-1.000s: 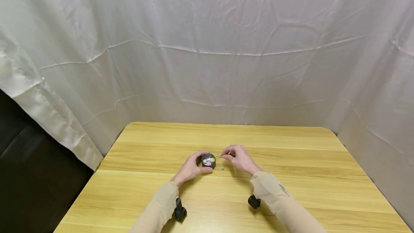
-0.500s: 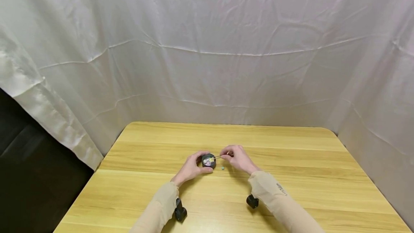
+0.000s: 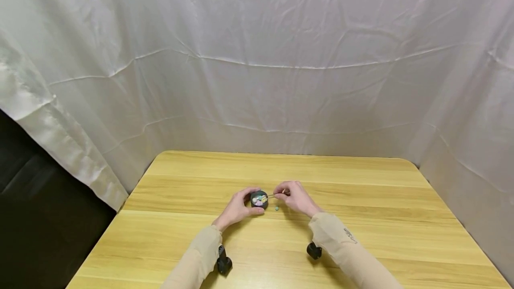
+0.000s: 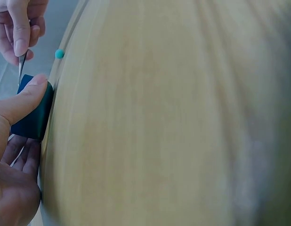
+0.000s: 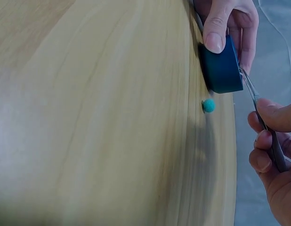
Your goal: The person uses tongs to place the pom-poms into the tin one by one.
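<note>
My left hand (image 3: pixel 236 208) grips a small dark round container (image 5: pixel 222 70), thumb on the near side and fingers round the far side. Small pale purple, yellow, white and teal pieces (image 3: pixel 259 201) show inside it in the head view. Between thumb and fingers, my right hand (image 3: pixel 298 198) pinches metal tweezers (image 5: pixel 278 153), their tips at the container's mouth. The container's wall hides the tips' ends in the right wrist view. A single teal ball (image 5: pixel 208 105) lies on the table just right of the container.
The wooden table (image 3: pixel 361 191) has its far edge against a pale curtain (image 3: pixel 281 92). A black wrist camera (image 3: pixel 223 263) hangs at the left sleeve and another black camera (image 3: pixel 314 250) at the right sleeve. Dark fabric (image 3: pixel 40 217) stands off the table's left side.
The pieces inside the container have shifted: a teal one now shows near the tweezer tips, and less yellow is visible. My right hand has moved slightly; the left hand stays in place.
</note>
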A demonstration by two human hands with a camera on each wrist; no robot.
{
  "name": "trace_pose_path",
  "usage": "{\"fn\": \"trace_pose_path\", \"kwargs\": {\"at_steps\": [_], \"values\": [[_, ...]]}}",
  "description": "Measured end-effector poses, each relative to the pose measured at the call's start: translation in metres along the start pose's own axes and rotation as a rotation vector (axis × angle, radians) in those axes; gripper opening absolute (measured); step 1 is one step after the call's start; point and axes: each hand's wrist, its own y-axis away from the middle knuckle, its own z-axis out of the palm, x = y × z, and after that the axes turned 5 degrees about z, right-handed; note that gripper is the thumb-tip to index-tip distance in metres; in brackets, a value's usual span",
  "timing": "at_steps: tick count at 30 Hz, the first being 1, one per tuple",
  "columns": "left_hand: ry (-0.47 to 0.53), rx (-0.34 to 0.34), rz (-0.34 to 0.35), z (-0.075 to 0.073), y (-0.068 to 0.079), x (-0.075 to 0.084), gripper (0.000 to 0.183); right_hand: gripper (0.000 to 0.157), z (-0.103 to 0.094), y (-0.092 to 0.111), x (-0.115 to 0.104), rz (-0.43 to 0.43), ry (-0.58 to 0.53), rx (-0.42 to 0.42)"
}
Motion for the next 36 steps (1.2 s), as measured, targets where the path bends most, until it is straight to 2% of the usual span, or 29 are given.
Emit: {"fn": "trace_pose_path", "kwargs": {"at_steps": [36], "values": [[0.009, -0.004, -0.013, 0.001, -0.001, -0.003, 0.068, 0.01, -0.014, 0.014, 0.003, -0.04, -0.027, -0.003]]}}
